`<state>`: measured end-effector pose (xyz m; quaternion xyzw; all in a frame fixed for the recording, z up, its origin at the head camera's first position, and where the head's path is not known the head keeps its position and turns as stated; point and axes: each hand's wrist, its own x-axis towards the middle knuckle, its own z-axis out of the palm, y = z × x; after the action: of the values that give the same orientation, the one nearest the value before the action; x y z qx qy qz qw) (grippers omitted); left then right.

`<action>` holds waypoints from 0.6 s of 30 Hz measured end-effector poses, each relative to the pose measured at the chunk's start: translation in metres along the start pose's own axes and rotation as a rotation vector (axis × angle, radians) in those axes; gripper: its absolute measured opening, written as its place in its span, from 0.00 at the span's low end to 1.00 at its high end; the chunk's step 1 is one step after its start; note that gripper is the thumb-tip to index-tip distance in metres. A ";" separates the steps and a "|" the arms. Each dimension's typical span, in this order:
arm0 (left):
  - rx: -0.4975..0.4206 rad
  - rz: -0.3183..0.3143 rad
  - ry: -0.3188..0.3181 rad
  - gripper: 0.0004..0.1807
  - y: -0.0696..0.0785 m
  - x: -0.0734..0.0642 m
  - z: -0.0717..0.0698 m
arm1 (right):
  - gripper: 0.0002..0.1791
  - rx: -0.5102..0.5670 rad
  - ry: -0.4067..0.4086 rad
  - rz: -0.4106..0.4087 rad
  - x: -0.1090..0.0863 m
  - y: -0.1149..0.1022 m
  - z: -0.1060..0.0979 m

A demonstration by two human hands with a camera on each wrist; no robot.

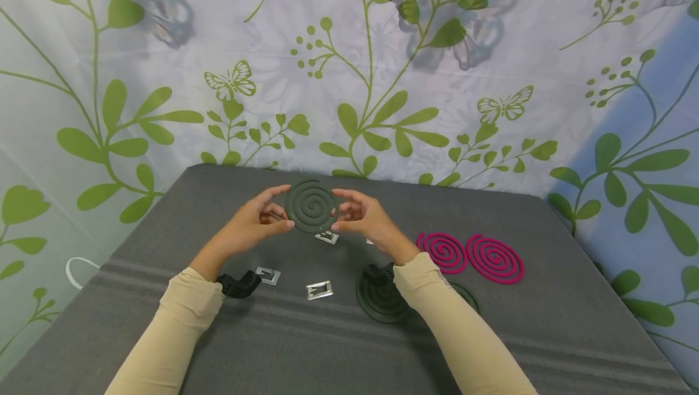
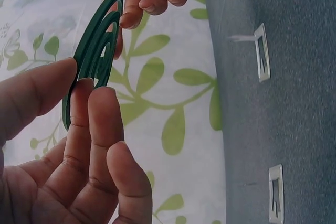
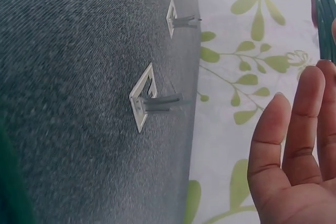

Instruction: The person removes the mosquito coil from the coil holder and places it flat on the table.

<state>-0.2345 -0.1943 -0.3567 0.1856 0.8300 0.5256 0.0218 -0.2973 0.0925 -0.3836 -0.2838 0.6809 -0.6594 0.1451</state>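
Observation:
A dark green mosquito coil [image 1: 312, 205] is held up above the table, its spiral face toward the head camera. My left hand [image 1: 253, 219] pinches its left edge between thumb and fingers, while my right hand [image 1: 366, 216] pinches the right edge. Seen nearly edge-on in the left wrist view, the coil [image 2: 89, 45] spans between both hands' fingertips. In the right wrist view only a strip of the coil [image 3: 324, 19] shows at the upper right. Below the hands lie several thin metal coil stands, among them one [image 1: 319, 290] in front and another [image 1: 267, 275] by the left wrist.
Two pink coils [image 1: 495, 256] lie side by side on the grey table [image 1: 295, 346] at the right. Under the right forearm are more green coils [image 1: 382, 310], partly hidden by it. A leaf-patterned curtain [image 1: 306, 91] hangs behind the table.

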 end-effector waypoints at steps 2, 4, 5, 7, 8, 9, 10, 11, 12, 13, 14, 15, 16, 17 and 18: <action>-0.006 0.005 -0.010 0.42 0.001 0.000 0.002 | 0.41 -0.013 -0.004 -0.002 -0.003 -0.001 -0.003; -0.010 0.006 -0.022 0.43 0.002 0.001 0.005 | 0.41 -0.028 -0.009 -0.001 -0.006 -0.002 -0.005; -0.012 0.006 -0.028 0.43 0.002 0.001 0.006 | 0.41 -0.031 -0.013 0.003 -0.008 -0.003 -0.007; -0.011 0.004 -0.041 0.43 0.004 0.001 0.009 | 0.42 -0.036 -0.018 0.011 -0.011 -0.003 -0.009; -0.010 0.004 -0.047 0.43 0.004 0.001 0.010 | 0.42 -0.035 -0.022 0.018 -0.013 -0.003 -0.011; -0.012 0.006 -0.053 0.44 0.004 0.001 0.012 | 0.42 -0.033 -0.024 0.026 -0.015 -0.003 -0.013; -0.011 0.006 -0.059 0.44 0.004 0.002 0.014 | 0.42 -0.033 -0.028 0.034 -0.017 -0.003 -0.014; -0.009 0.005 -0.065 0.44 0.004 0.002 0.016 | 0.42 -0.032 -0.032 0.042 -0.019 -0.003 -0.016; -0.008 0.001 -0.069 0.44 0.004 0.002 0.018 | 0.42 -0.036 -0.035 0.049 -0.021 -0.003 -0.018; -0.008 -0.001 -0.075 0.45 0.004 0.003 0.021 | 0.43 -0.036 -0.040 0.056 -0.023 -0.002 -0.020; -0.009 -0.004 -0.082 0.45 0.004 0.003 0.023 | 0.43 -0.040 -0.045 0.064 -0.025 -0.002 -0.021; -0.010 -0.005 -0.088 0.45 0.003 0.003 0.025 | 0.43 -0.045 -0.049 0.071 -0.027 -0.002 -0.023; -0.008 -0.009 -0.093 0.46 0.003 0.003 0.028 | 0.43 -0.051 -0.054 0.076 -0.029 -0.002 -0.025; -0.009 -0.014 -0.098 0.46 0.004 0.003 0.030 | 0.43 -0.055 -0.057 0.082 -0.030 -0.001 -0.027; -0.007 -0.014 -0.102 0.46 0.004 0.003 0.032 | 0.43 -0.060 -0.060 0.087 -0.032 -0.001 -0.028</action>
<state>-0.2289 -0.1639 -0.3673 0.2066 0.8272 0.5181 0.0685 -0.2881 0.1338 -0.3859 -0.2780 0.7073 -0.6229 0.1853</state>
